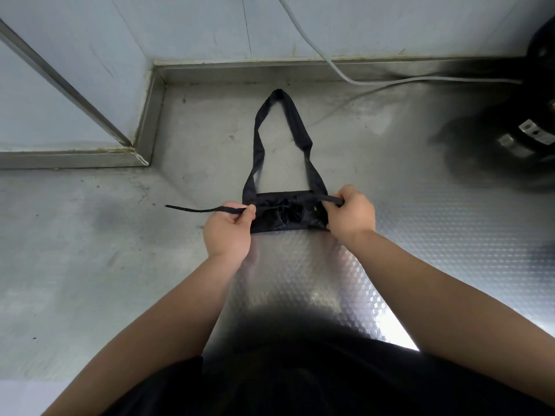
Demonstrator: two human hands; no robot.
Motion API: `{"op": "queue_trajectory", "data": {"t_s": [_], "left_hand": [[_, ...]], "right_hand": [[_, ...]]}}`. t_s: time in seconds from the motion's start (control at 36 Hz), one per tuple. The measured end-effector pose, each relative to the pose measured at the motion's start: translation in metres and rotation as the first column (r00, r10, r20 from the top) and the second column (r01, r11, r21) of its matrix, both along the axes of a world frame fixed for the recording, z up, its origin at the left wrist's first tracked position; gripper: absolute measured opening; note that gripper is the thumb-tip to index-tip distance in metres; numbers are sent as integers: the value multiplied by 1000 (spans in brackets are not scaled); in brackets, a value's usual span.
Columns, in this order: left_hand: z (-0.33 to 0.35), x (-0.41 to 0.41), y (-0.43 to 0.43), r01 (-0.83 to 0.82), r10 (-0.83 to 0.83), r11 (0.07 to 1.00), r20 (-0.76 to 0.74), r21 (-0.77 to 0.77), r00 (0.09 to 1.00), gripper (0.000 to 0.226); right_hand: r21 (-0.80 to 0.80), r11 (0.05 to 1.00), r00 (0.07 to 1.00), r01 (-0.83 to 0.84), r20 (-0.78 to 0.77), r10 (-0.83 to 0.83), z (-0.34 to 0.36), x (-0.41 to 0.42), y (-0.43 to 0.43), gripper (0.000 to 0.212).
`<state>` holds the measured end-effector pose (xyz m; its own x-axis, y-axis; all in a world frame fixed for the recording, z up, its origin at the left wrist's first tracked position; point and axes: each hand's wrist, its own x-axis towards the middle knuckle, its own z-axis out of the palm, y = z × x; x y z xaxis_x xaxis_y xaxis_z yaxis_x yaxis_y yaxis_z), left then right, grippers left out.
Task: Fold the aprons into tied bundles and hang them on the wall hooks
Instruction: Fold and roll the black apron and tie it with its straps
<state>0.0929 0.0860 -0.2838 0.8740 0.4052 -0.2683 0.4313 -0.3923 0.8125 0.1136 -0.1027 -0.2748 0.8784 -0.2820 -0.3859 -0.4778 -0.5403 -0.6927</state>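
Both hands work at one folded black apron bundle (pixel 285 220). The left hand (pixel 228 228) pinches a thin tie string (pixel 204 210) just left of the bundle, with the string's loose end lying out further left. The right hand (pixel 351 216) has its fingers curled round the other tie (pixel 332 200) at the bundle's right edge. The hands are apart, one on each side of the bundle, and the strings meet at a gathered knot (pixel 285 209) in its middle. This looks like the tying step; the next move probably calls for an even outward pull on both ends, then a lift by the neck loop (pixel 278 94), which lies flat beyond the bundle. No hook is in view. The bundle rests on a steel counter (pixel 120 265), embossed on the side nearer than the bundle. Beyond the bundle a raised steel edge (pixel 270 72) runs below a pale wall (pixel 195 25). A grey cable (pixel 330 67) trails off to the bundle's far right, towards a dark appliance (pixel 540 115).
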Motion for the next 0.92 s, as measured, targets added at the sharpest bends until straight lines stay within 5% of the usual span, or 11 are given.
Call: {"op": "queue_trajectory", "data": {"t_s": [0.14,0.31,0.42,0.53,0.67,0.75,0.92], "left_hand": [[-4,9,4,-82,84,996,-92,26,992,21],[-3,9,8,-177,207,967,-158,183,965,42],[2,6,-1,-239,262,951,-103,195,960,68],[4,-2,-9,-32,-25,895,122,445,992,59],[-8,-3,9,275,-484,751,216,601,848,14],[-19,-3,19,386,-666,603,175,698,725,25],[-28,-4,41,446,-792,478,151,757,592,37]], "right_hand": [[194,939,953,284,-168,-253,-1,5,-2,38],[-80,991,956,107,-264,-125,-5,-1,-3,55],[-315,938,978,-147,-187,91,5,0,0,45],[-326,880,932,-346,-12,362,2,-6,7,27],[-363,742,799,-564,-11,601,-5,-17,0,44],[-378,722,778,-580,6,628,-5,-23,-2,43],[-410,664,742,-625,-48,669,-5,-30,-11,79]]}}
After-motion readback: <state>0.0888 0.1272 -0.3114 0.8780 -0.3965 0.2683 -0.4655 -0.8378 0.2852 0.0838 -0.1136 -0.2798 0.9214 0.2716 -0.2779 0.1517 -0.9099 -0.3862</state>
